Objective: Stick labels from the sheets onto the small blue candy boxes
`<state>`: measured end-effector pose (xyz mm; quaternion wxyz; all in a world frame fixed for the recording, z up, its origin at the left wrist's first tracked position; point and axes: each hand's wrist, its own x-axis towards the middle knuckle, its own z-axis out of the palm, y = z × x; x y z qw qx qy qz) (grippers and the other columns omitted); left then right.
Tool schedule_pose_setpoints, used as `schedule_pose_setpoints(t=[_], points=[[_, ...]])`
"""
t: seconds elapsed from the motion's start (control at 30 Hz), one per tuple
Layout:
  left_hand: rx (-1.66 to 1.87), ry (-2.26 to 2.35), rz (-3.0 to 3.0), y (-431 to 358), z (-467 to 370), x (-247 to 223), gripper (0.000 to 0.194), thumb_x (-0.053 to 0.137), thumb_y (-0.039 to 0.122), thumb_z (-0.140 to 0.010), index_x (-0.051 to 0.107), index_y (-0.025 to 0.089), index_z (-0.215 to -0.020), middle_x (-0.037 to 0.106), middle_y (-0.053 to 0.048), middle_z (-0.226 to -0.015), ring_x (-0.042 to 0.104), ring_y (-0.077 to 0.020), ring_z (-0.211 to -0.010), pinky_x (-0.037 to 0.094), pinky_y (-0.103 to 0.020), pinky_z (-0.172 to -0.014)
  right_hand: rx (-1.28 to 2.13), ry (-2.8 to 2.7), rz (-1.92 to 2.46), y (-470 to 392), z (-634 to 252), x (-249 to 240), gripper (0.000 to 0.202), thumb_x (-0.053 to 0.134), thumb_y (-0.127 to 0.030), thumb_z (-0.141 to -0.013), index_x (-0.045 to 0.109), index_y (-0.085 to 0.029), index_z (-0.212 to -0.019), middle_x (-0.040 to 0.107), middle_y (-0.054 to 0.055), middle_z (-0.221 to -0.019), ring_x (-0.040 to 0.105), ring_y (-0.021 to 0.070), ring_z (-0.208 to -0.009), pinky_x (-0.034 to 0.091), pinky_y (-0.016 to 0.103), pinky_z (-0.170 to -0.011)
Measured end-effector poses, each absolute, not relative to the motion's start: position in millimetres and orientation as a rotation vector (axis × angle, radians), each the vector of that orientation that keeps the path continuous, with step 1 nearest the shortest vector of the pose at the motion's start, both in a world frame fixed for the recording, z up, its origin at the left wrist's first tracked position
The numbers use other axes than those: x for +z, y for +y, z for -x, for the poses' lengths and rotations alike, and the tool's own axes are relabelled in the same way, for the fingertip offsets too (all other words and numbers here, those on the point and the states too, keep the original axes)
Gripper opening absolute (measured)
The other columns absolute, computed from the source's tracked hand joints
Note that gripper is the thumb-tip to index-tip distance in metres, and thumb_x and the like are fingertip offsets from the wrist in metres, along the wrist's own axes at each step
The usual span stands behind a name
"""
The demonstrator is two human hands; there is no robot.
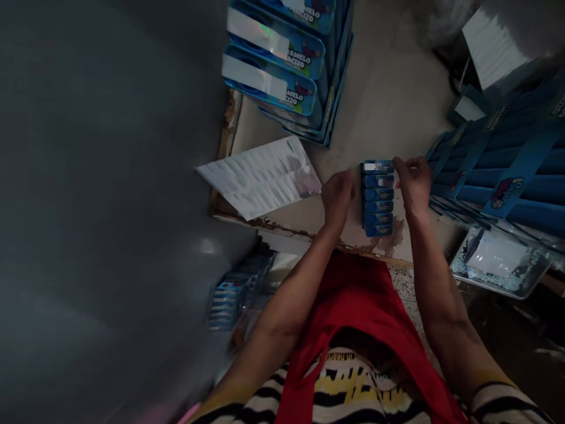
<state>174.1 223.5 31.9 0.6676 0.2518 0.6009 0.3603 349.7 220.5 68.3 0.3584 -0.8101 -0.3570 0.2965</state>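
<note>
Fingers of the left hand [337,197] curl closely, hold indeterminable; the blue box row [378,206] on the table [375,129], presumably light and crushable, suits side gripping; the right hand [415,182], part-curled, adjoins its far corner, hold indeterminable.

A pale, chipped-edged worktable [375,118] runs through the upper middle of the frame. On it lie a short row of small blue boxes [378,206] right of center, a creased white label sheet [269,176] left of center, and stacked blue "MELO"-lettered boxes [282,82] at the top.
</note>
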Motion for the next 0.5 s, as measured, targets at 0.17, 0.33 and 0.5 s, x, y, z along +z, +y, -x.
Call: schedule_pose_setpoints(t=[0.17,0.33,0.5], points=[[0.647,1.083,-0.512,211.0,-166.9,76.8,0.057,0.091,0.058,-0.068,0.077,0.018,-0.104,0.076,-0.005,-0.091,0.065,-0.0139,-0.067,0.056,-0.028,-0.065,0.741,-0.814,2.075,220.8,-329.1,82.1,0.047,0.074,-0.065,-0.084,0.047,-0.026,-0.079,0.048,-0.008,-0.061,0.049,0.0116,-0.056,0.034,0.026,-0.055],[0.74,1.188,-0.511,212.0,-163.8,68.6,0.043,0.092,0.052,-0.064,0.071,0.018,-0.08,0.068,0.001,-0.071,0.059,-0.0106,-0.061,0.049,-0.023,-0.058,0.952,-0.739,1.979,208.0,-324.6,81.0,0.047,0.076,-0.064,-0.078,0.052,-0.025,-0.087,0.058,-0.007,-0.065,0.058,0.014,-0.062,0.04,0.026,-0.058],[0.692,1.302,-0.617,216.2,-155.3,54.9,0.03,0.088,0.041,-0.069,0.069,0.019,-0.07,0.059,0.004,-0.061,0.053,-0.0096,-0.056,0.043,-0.022,-0.055,1.037,-0.699,1.955,185.9,-328.9,79.3,0.051,0.084,-0.054,-0.065,0.058,-0.024,-0.096,0.067,-0.005,-0.069,0.069,0.0199,-0.067,0.047,0.03,-0.063]])
